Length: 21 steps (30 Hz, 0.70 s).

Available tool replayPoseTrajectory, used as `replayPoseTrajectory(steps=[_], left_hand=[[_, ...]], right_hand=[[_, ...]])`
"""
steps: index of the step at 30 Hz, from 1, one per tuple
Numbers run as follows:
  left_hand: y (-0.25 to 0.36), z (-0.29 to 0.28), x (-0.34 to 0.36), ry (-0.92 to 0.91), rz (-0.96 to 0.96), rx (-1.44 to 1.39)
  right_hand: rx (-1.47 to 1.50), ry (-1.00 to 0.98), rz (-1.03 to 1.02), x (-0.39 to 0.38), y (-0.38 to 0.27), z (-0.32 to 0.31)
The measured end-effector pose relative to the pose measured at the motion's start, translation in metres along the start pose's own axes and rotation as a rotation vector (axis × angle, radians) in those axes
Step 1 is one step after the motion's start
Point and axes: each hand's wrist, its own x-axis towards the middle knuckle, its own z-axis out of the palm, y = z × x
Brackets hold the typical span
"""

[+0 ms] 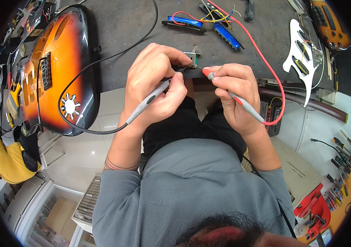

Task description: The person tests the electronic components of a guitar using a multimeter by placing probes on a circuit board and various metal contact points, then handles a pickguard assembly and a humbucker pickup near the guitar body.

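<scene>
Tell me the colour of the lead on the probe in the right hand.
Red: the lead loops from the probe in the right hand, clearest in the head view.

Clad in a grey knit long-sleeved top, sleeves pushed up to the elbows, both forearms bare. Dark trousers below the hem. Thin double red-brown band (121,166) around the left forearm just above the cuff. No gloves, rings or watch visible on left hand (154,80) or right hand (236,92). Dark hair with a reddish streak at the lower edge.
</scene>
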Motion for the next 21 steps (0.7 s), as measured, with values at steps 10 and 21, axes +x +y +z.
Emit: replayPoseTrajectory(steps=[10,21], left_hand=[[-0.004,0.004,-0.001,0.051,0.031,-0.015],[0.006,0.0,-0.006,0.007,-0.006,0.049]], right_hand=[[0.001,0.019,0.01,-0.001,0.002,0.002],[0.264,0.156,0.269,0.005,-0.009,-0.005]])
